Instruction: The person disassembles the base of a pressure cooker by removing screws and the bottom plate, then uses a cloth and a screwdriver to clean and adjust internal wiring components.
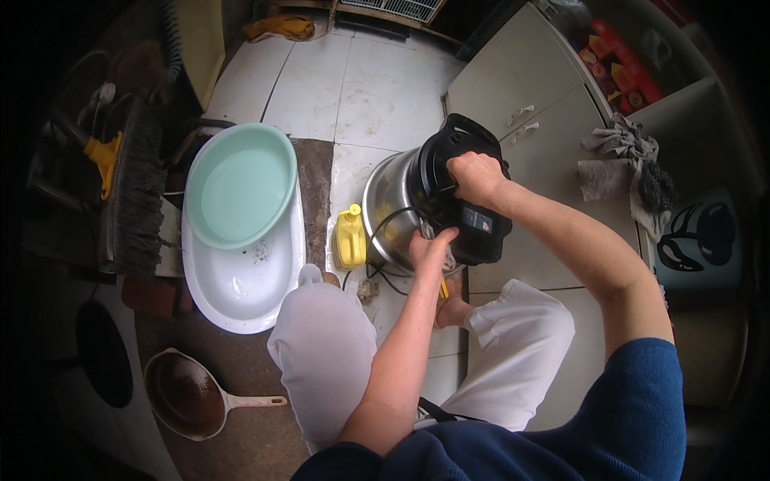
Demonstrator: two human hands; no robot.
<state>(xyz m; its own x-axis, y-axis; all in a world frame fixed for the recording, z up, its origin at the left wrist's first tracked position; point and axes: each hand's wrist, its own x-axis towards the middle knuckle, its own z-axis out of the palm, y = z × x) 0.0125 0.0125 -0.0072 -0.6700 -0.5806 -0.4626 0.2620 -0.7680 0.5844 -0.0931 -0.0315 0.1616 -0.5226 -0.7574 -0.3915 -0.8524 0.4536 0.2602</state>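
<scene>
Head view: we have the black-and-steel cooker (443,200) tilted over the floor tiles (313,88), by the cabinet (533,88). Right hand (479,178): fingers gripping its black side; left hand (431,248): fingers by a grey rag (450,258), grip we can't tell. If our right hold slips, it could roll; the looped cord (393,214) could snag, tipping the yellow jug (350,240).

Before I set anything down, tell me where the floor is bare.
White tiles lie bare between the orange cloth, the cabinet and the cooker. Crowded: between the cooker and the white basin, where the yellow jug stands and a black cord loops.
</scene>
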